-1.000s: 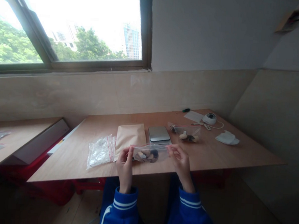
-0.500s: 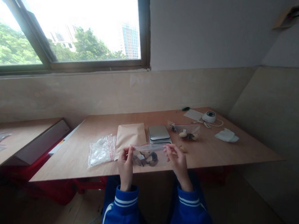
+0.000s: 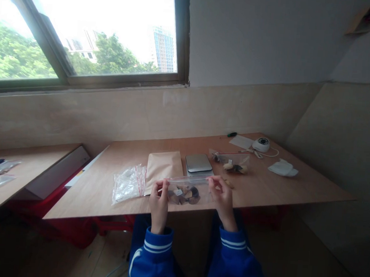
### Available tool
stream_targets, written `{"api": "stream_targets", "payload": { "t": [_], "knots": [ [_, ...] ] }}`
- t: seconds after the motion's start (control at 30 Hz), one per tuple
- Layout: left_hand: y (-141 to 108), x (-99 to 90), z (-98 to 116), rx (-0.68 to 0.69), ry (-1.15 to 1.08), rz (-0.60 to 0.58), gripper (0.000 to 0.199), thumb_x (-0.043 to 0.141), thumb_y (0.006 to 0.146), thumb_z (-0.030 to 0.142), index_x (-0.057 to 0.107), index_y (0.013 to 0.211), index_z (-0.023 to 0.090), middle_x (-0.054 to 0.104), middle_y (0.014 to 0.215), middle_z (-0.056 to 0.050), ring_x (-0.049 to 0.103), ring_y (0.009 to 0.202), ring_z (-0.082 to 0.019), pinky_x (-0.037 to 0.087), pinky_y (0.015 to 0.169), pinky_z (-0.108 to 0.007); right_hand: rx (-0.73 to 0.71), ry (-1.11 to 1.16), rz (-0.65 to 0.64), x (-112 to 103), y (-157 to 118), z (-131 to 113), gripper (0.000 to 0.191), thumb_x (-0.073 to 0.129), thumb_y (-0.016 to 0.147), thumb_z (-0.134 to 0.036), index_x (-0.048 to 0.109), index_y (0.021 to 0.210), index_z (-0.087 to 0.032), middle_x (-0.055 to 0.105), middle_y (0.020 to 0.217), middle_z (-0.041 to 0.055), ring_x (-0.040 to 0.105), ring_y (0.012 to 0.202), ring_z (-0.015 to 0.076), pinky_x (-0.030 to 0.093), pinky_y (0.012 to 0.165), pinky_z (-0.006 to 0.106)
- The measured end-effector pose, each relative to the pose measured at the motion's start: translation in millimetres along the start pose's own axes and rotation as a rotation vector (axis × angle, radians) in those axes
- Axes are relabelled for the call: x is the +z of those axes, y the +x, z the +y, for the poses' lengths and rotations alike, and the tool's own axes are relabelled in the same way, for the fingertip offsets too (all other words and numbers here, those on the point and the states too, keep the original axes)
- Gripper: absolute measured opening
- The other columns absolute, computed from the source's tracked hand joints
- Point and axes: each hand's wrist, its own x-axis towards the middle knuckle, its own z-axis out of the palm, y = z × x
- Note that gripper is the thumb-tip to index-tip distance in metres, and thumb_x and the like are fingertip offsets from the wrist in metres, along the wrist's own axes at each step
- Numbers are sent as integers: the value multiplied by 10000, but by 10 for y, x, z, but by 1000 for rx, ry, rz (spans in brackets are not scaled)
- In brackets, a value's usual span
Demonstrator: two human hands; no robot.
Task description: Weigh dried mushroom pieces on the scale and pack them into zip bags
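Left hand (image 3: pixel 159 202) and right hand (image 3: pixel 223 199) each pinch a top end of the bag (image 3: pixel 204 190), whose strip (image 3: pixel 186 179) is best held taut and level, above the pieces (image 3: pixel 188 194)

Bright wndw (image 3: pixel 122 33) upper L, beige lwr wall (image 3: pixel 174 112), dim flr (image 3: pixel 291 251).

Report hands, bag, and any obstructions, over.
Left hand and right hand pinching top edge of zip bag. Dark and tan pieces inside. Scale and brown packet beyond; no obstruction seen.
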Motion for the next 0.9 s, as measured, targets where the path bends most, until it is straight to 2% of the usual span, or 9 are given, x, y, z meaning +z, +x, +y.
{"api": "stream_targets", "payload": {
  "t": [0.23, 0.57, 0.67, 0.77, 0.9],
  "knots": [
    [10, -17, -24, 10, 7, 10, 367, 579, 795, 534, 601, 769, 168, 634, 747, -34, 613, 687, -171, 496, 623, -269, -88, -37, 16, 51, 1, 32, 230, 526, 854, -394, 613, 768, -200, 615, 727, 22, 541, 615, 142, 449, 539, 243],
    [6, -41, -29, 7, 0, 32, 368, 602, 776, 530, 610, 793, 162, 638, 769, -44, 614, 694, -177, 500, 612, -275, -72, -18, -1, 59, -18, 40, 226, 545, 840, -392, 624, 755, -198, 584, 699, 11, 521, 590, 131, 471, 542, 241],
    [7, -56, -19, 7, -12, 53, 360, 602, 779, 522, 617, 808, 163, 646, 785, -47, 619, 713, -176, 499, 628, -270, -8, 31, -16, 69, -18, 6, 255, 546, 841, -429, 645, 806, -197, 573, 671, 12, 514, 568, 129, 452, 478, 220],
    [5, -82, 3, 21, -34, 70, 335, 608, 782, 502, 625, 807, 168, 645, 767, -39, 619, 729, -172, 496, 654, -266, 59, 106, -75, 88, -16, 24, 303, 548, 833, -478, 645, 848, -191, 567, 669, 12, 491, 515, 112, 379, 368, 181],
    [-1, -122, 42, 41, -75, 23, 299, 609, 788, 470, 638, 812, 173, 634, 740, -27, 615, 730, -164, 497, 665, -258, 105, 158, -114, 105, -14, 82, 344, 571, 808, -518, 642, 868, -187, 579, 698, 12, 475, 475, 93, 330, 317, 161]
  ]
}}
